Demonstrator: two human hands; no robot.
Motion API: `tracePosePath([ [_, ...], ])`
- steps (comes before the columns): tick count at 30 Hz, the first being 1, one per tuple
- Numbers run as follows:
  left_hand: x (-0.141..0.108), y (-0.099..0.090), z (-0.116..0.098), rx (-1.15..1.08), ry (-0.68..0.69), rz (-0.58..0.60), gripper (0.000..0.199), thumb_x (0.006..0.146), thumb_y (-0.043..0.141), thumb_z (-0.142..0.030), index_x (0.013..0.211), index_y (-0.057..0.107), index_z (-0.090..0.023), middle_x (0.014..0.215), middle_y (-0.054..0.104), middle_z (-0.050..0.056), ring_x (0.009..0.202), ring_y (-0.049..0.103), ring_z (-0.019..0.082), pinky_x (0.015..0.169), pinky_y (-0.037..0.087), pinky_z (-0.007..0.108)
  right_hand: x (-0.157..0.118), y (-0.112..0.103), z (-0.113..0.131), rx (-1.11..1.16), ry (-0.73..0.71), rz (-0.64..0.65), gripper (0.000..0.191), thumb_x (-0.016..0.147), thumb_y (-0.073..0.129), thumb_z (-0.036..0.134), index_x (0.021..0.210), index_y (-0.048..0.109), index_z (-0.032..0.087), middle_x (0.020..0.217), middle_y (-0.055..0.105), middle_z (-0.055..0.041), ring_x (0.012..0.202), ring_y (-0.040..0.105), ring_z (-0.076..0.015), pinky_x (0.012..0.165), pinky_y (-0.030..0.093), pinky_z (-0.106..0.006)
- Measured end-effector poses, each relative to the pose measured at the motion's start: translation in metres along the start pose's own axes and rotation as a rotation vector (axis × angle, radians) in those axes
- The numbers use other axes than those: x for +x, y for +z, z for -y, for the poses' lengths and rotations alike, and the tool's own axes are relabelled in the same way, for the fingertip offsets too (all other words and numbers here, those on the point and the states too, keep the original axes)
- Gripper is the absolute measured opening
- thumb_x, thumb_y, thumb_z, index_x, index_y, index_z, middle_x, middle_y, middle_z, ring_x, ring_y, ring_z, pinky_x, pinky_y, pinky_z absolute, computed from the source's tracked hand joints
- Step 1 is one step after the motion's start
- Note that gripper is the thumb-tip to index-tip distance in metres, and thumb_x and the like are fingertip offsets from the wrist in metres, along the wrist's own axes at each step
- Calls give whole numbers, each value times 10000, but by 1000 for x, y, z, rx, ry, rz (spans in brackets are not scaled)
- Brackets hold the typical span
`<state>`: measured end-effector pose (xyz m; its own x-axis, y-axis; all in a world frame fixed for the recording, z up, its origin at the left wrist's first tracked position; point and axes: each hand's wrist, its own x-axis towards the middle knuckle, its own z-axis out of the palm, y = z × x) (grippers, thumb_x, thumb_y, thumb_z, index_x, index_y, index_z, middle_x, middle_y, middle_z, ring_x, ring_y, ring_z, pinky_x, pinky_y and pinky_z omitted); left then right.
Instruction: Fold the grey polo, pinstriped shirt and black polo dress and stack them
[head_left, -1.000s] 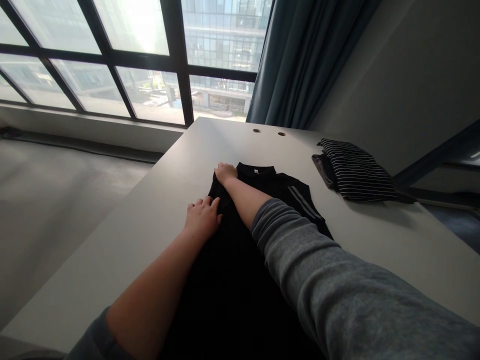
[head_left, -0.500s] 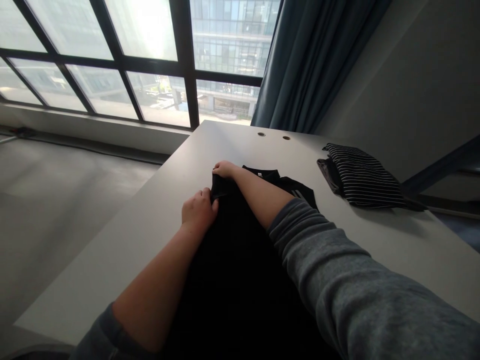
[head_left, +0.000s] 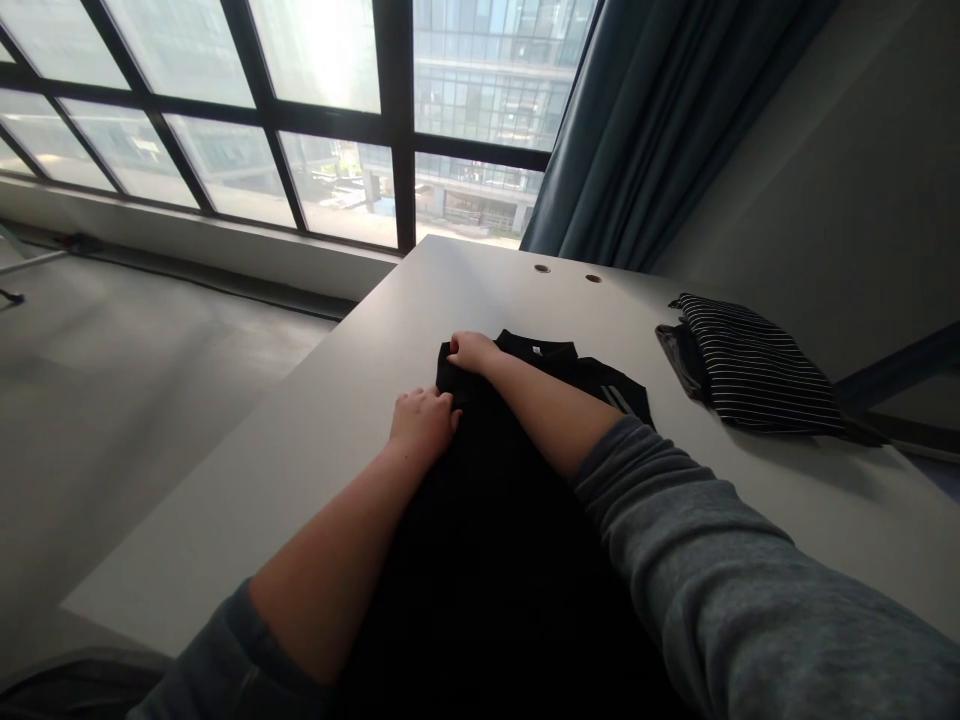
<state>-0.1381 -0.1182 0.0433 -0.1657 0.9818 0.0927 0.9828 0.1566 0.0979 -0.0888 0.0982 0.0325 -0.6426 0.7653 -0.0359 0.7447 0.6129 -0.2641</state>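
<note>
Black collared shirt (head_left: pixel 487 530) lying on a white table (head_left: pixel 300 430), its bulk pulled toward the person and a fold gathered up near the collar (head_left: pixel 536 347). Grey stripes show on the shirt's sleeve (head_left: pixel 619 398), just past the right forearm. Left hand (head_left: pixel 424 422) sits on the near side of the fold, fingers (head_left: pixel 431 398) together and slightly curled over the black cloth. Right hand (head_left: pixel 472 351) lies across the top of the same fold, close to the collar, fingers together and pointing toward the left hand's side. The two hands are near each other, not touching. Both are on the fabric, but can't tell if either is actually gripping it. Both forearms are bare, with grey sleeves (head_left: pixel 675 540) pushed up. Well to the right on the table, a folded black-and-white striped garment (head_left: pixel 757 368) sits on a darker grey cloth (head_left: pixel 677 358). Two small round holes (head_left: pixel 541 268) in the table sit near the far edge, by a large window (head_left: pixel 330 130) and a blue curtain (head_left: pixel 645 130).
</note>
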Motion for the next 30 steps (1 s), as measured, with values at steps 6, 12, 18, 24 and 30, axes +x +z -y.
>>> tracePosePath([
  [6, -2, 2, -4, -13, 54, -14, 489, 1058, 437, -510, 1292, 716, -184, 1445, 635, 157, 1327, 574, 338, 1075, 465, 463, -21, 29, 0, -90, 36, -188, 322, 1061, 531, 446, 1139, 713, 193, 1105, 767, -125, 1010, 718, -255, 864, 531, -330],
  [12, 1, 19, -1, -13, 38, 216, 676, 1079, 351, -484, 1651, 345, -124, 1754, 199, 165, 1619, 238, 310, 1291, 248, 502, -22, 20, 5, -159, -67, -283, 315, 1049, 546, 420, 1157, 717, 178, 1274, 703, -161, 1171, 642, -293, 969, 515, -380],
  [18, -5, 11, -16, 30, -66, 301, 770, 1067, 342, -492, 1674, 237, -31, 1753, 101, 201, 1642, 131, 324, 1322, 145, 536, -30, 28, 7, -123, -245, -83, 457, 1088, 386, 357, 1451, 615, 199, 1574, 544, -124, 1448, 493, -296, 1213, 359, -486],
  [24, -22, -2, -39, 70, -114, 395, 785, 1045, 438, -475, 1639, 310, 23, 1711, 213, 279, 1603, 255, 377, 1304, 236, 472, -19, 46, 3, -81, -216, 80, 641, 1084, 361, 461, 1683, 304, 241, 1762, 166, -51, 1638, 145, -274, 1315, 107, -580],
  [30, -39, -25, -47, 60, -40, 369, 529, 1050, 449, -381, 1360, 663, -10, 1419, 632, 313, 1373, 597, 388, 1125, 476, 456, -17, 47, 5, -57, -195, 41, 646, 1079, 369, 487, 1676, 326, 242, 1756, 192, -45, 1633, 169, -276, 1315, 104, -589],
])
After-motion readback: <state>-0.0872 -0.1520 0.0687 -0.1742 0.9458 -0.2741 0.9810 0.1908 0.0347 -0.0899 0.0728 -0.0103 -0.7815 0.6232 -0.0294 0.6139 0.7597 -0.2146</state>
